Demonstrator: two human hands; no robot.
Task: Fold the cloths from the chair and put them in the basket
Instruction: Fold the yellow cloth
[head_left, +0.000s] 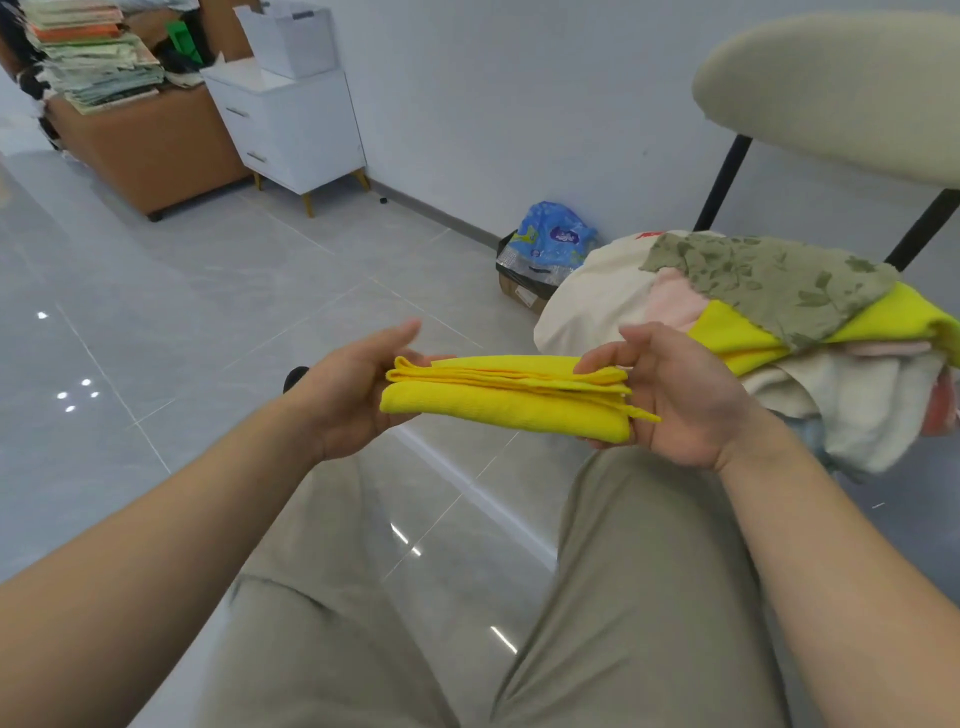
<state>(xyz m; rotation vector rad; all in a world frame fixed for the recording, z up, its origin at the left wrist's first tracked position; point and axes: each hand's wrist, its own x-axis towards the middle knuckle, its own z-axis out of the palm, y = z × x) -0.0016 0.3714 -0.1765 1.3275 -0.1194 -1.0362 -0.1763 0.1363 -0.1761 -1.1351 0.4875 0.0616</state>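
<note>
Folded yellow cloth (504, 402) held above my knees, long axis left to right, left hand (353, 397) cupping one end, right hand (675, 402) pinching the other; chair's cloth pile (779, 296) nearest my right, basket unseen.

Folded yellow cloth (504, 400): several layers stacked into a long flat bundle, held level in mid-air. The left hand (353, 395) cups its left end and the right hand (685, 395) pinches its right end, where one corner tip pokes out. Unfolded cloth heap (613, 291) sits loose on the chair (831, 93) to the right: olive leaf-print cloth (779, 280) on top, bright yellow piece (737, 332) under it, pink and cream pieces below.
</note>
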